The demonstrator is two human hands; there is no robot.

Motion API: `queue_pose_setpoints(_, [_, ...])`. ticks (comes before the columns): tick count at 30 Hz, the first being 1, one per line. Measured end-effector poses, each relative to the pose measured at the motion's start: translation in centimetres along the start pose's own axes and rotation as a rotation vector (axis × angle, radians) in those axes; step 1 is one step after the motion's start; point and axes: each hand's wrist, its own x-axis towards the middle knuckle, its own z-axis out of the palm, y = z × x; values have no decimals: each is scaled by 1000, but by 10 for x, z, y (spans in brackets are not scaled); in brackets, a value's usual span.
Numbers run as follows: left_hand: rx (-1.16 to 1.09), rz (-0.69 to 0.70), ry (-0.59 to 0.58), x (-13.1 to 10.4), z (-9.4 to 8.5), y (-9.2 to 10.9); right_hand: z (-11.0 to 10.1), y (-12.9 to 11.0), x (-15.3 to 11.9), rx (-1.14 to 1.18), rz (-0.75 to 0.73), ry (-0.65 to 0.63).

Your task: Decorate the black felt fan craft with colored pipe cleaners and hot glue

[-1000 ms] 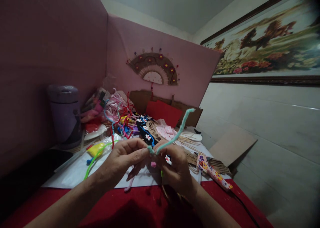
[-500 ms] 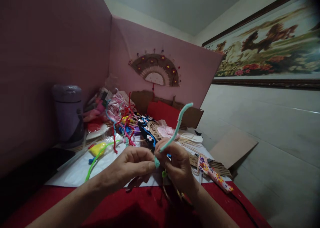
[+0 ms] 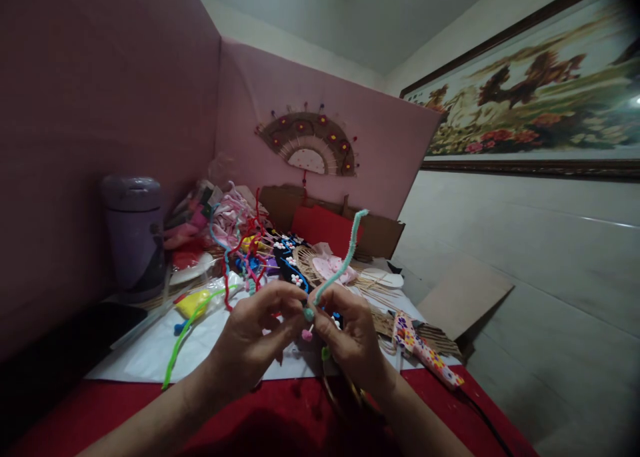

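Observation:
A mint-green fuzzy stem (image 3: 351, 250) rises in a curve from between my hands, its lower end bunched at my fingertips. My right hand (image 3: 353, 330) pinches it near the bottom. My left hand (image 3: 257, 327) closes thumb and fingers on the bunched end. Just below the fingertips shows a small pink piece (image 3: 307, 335); what it is fixed to is partly hidden. Under my right hand are a green bit (image 3: 326, 353) and thin curved loops. Behind the hands lies a black fan shape with white flowers (image 3: 291, 261), beside a pink piece of cloth (image 3: 333, 265).
A purple flask (image 3: 134, 243) stands at the left. Coloured stems, a yellow piece (image 3: 193, 303) and a green stem (image 3: 175, 357) lie near it. A flower-patterned glue gun (image 3: 427, 351) with a cord rests at the right. Cardboard and a pink panel (image 3: 380, 137) stand behind.
The free end of the mint stem has swung left, and its bunched end sits slightly higher. My left fingers have shifted around it. The pink piece has come into sight below.

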Motion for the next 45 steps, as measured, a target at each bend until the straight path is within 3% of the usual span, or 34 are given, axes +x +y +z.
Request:
queue_pose_setpoints(4, [266, 235, -16, 1, -3, 4, 3, 0, 1, -11, -23, 21])
queue_pose_setpoints(10, [278, 113, 49, 1, -2, 6, 2, 2, 2, -43, -26, 11])
queue_pose_setpoints(21, [471, 159, 32, 4, -5, 1, 0, 6, 1, -99, -51, 9])
queue_pose_setpoints(28, [466, 56, 5, 3, -7, -1, 6, 6, 2, -99, -114, 37])
queue_pose_setpoints(34, [587, 160, 52, 5, -8, -5, 1, 1, 6, -93, -221, -21])
queue_pose_setpoints(39, [444, 145, 0, 4, -8, -7, -3, 2, 3, 18, -56, -18])
queue_pose_setpoints(45, [-6, -122, -8, 6, -7, 5, -2, 4, 0, 316, 94, 2])
